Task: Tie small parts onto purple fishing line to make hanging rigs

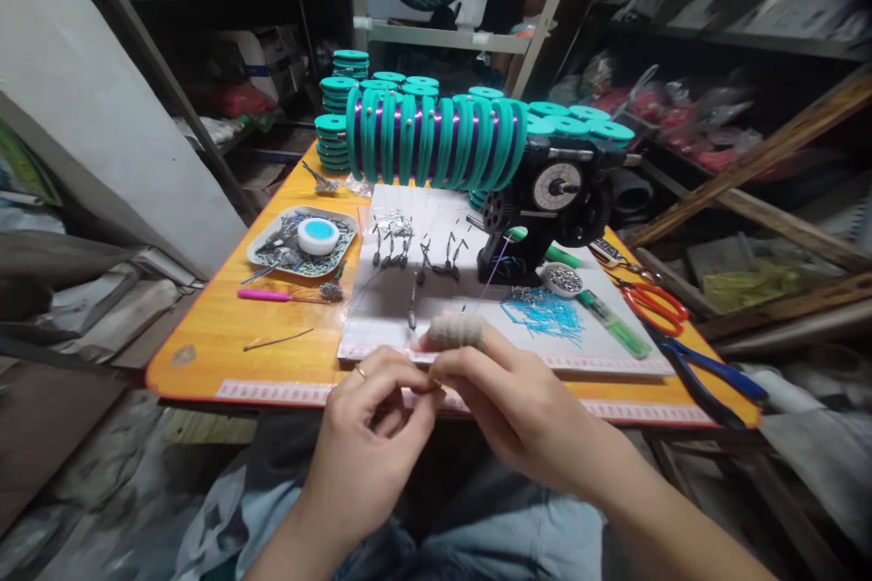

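My left hand, with a ring on one finger, pinches at the table's front edge. Its fingertips meet those of my right hand, which is closed in a pinch too and wears a knitted cover on one finger. Whatever lies between the fingertips is too small to make out. Just beyond them, a dark weight hangs on a thin line. Several similar dark pieces dangle farther back, below a row of teal spools wound with purple line. A purple thread slants down toward my right hand.
A black winding device with a dial carries the spools. Around it are a bowl of metal bits, blue sticks, a green cutter, orange-handled scissors and blue-handled pliers. To the left sits a tray with a white round container.
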### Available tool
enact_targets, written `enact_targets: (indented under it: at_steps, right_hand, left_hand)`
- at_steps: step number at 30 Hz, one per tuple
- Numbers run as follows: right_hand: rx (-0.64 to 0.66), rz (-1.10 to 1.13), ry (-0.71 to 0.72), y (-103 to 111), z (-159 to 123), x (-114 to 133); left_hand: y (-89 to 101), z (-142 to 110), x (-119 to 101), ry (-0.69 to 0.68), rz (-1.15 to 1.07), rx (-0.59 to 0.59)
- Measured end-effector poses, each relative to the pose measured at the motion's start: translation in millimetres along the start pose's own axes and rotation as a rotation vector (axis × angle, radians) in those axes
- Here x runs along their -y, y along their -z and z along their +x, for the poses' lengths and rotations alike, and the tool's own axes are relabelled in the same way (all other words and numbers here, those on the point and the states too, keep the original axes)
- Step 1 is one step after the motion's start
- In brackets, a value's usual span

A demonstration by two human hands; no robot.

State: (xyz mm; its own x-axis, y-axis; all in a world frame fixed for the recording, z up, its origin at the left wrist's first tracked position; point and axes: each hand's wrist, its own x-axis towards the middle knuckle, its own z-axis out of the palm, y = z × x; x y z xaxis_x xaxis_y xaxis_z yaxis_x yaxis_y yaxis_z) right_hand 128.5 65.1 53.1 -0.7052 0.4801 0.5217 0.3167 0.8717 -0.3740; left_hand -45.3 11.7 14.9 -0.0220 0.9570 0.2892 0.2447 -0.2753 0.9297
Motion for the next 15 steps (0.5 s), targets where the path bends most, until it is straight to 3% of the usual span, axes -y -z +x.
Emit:
enact_targets:
  at_steps: [4,7,9,11,13,15]
  right_hand:
    - [0.047,0.021,-0.126,-3,8,0]
    - [0.038,-0.005,-0.171,-5,9,0]
    - [-0.023,-0.020,-0.152,-6,5,1]
    - [-0.181,-0.049,-0.127,-7,-4,5]
    - [-0.357,-0.079,-0.170,-9,-15,12]
    - [-0.366,-0.022,-0.303,-11,-25,19]
  left_hand:
    - [1.2,0,1,-0.369,0.329,-0.108]
    - [0.2,-1,3,-0.647,0.513,-0.089]
    - [-2.9,-4,3,-0.692,0.483,-0.051]
    - [-7.9,-6,2,-0.471,0.267,-0.058]
    - [-13.7,-9,0,-0.050,-0.113,-0.069]
    - [-19.2,-11,-1,0.311,-0.508,-0.067]
